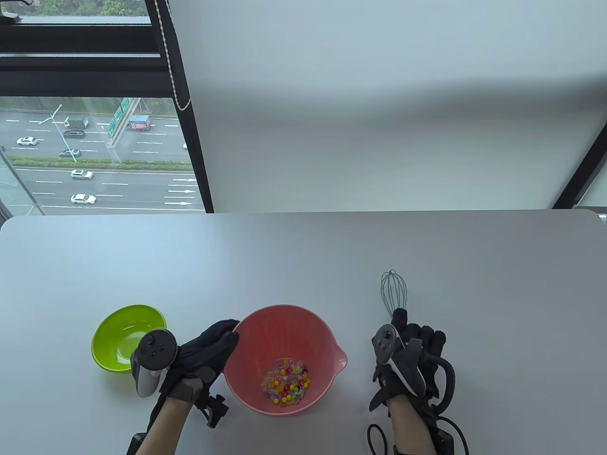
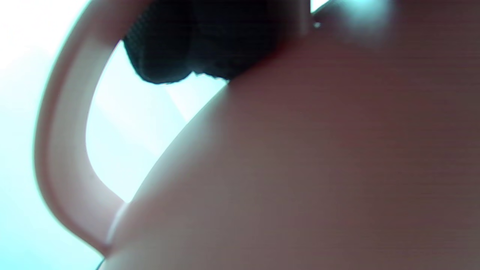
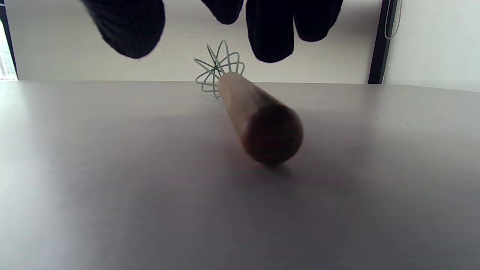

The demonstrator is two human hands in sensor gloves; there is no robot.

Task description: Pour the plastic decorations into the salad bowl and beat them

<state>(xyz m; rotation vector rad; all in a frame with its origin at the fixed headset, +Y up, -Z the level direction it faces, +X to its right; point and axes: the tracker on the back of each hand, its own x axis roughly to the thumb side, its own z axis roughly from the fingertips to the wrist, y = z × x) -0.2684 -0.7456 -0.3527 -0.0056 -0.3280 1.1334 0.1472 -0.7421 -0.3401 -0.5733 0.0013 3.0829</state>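
The pink salad bowl stands near the table's front, with colourful plastic beads at its bottom. My left hand grips the bowl at its left rim. In the left wrist view my gloved fingers curl over the top of the bowl's loop handle, beside its wall. To the right lies a whisk with green wires and a wooden handle. My right hand hovers over that handle; its fingers hang above it without touching.
A lime-green bowl, with nothing in it, sits left of my left hand. The grey table stretches back to a white wall and a window at the left. Cables trail from my right wrist at the front edge.
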